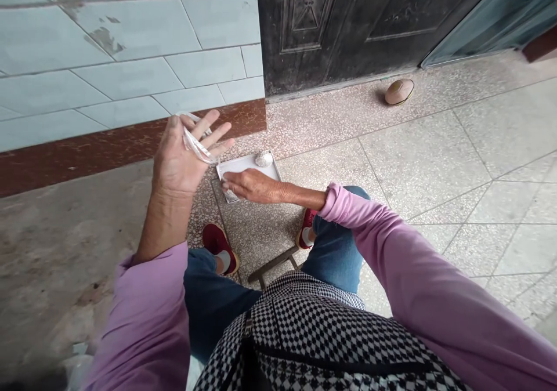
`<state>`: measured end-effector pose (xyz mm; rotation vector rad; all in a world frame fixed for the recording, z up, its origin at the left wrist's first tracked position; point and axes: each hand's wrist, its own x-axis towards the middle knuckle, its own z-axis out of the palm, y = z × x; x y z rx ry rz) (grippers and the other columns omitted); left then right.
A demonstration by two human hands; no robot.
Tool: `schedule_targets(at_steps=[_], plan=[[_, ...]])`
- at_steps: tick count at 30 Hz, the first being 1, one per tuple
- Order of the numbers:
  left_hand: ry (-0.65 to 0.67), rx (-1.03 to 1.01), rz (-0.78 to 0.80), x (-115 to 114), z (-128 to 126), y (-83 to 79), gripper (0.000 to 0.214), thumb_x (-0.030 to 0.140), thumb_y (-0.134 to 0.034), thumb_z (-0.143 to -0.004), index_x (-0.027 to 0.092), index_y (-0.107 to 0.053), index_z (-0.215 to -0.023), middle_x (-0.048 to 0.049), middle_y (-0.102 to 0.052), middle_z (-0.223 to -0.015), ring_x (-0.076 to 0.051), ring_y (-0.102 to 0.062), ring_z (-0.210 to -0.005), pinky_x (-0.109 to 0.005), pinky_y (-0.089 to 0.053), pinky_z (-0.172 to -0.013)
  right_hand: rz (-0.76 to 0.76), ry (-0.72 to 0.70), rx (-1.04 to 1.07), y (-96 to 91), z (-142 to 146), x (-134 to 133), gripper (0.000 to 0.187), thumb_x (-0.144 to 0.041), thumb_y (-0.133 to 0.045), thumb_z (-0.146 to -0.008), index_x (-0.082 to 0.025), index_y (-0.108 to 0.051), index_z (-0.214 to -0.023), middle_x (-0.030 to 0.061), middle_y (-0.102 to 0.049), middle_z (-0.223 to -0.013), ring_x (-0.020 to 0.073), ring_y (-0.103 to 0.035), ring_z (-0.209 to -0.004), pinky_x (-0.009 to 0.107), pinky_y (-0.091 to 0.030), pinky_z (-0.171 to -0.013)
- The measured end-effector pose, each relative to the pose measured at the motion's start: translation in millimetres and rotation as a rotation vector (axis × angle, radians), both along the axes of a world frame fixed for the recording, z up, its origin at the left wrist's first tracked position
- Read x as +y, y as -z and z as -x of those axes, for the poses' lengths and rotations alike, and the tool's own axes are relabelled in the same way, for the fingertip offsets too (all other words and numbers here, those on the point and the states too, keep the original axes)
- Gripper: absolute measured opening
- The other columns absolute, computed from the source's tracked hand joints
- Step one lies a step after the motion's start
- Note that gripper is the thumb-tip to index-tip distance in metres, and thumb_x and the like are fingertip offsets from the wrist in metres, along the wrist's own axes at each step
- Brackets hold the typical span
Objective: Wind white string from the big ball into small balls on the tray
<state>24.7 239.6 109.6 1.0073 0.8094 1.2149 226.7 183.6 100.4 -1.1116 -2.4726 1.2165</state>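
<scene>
My left hand point(185, 159) is raised, with thumb and index finger pinched on a loop of white string point(198, 147). The string crosses the palm, and the other fingers are stretched out. Below and to the right, a shallow white tray point(248, 163) lies on the floor. A rounded white lump point(263, 158) sits in its far right corner. My right hand point(250, 185) reaches over the near left part of the tray, its fingers drawn together and pointing down. Some white material shows beneath them; what the fingertips hold, if anything, is hidden.
A tiled wall point(130, 31) with a brown base strip stands ahead on the left, beside a dark panelled door point(339, 25). A pinkish rounded object point(399, 91) rests on the floor by the door. My red shoes point(220, 246) are either side of the tray's near edge.
</scene>
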Motion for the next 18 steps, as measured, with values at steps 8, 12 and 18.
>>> schedule_targets(at_steps=[8, 12, 18], plan=[[-0.132, 0.207, -0.014, 12.0, 22.5, 11.2, 0.078, 0.09, -0.106, -0.091, 0.024, -0.069, -0.111, -0.0222, -0.086, -0.158, -0.053, -0.085, -0.15, -0.088, -0.07, -0.128, -0.115, -0.491, -0.057, -25.7, 8.8, -51.0, 0.039, -0.031, -0.046, -0.149, -0.014, -0.08, -0.144, 0.0028, -0.077, -0.095, 0.0175, -0.058, -0.076, 0.033, -0.039, -0.072], [0.0, 0.204, 0.065, -2.9, 17.3, 14.9, 0.063, 0.074, -0.109, -0.099, 0.021, -0.076, -0.111, -0.0222, -0.09, -0.15, -0.041, -0.094, -0.125, -0.057, -0.084, -0.103, -0.068, -0.163, 0.118, -42.0, -7.6, -8.7, 0.036, -0.038, -0.051, -0.146, -0.021, -0.082, -0.143, 0.0045, -0.08, -0.106, 0.0209, -0.074, -0.094, 0.029, -0.057, -0.083], [0.278, 0.14, 0.219, -18.8, 9.3, 11.3, 0.055, 0.067, -0.103, -0.107, 0.02, -0.076, -0.118, -0.0179, -0.095, -0.111, -0.028, -0.093, -0.084, -0.027, -0.066, -0.058, -0.02, 0.308, 0.327, -42.4, -39.8, 64.2, 0.047, -0.037, -0.052, -0.143, -0.022, -0.071, -0.103, 0.0023, -0.073, -0.099, 0.0153, -0.068, -0.1, 0.021, -0.055, -0.085]])
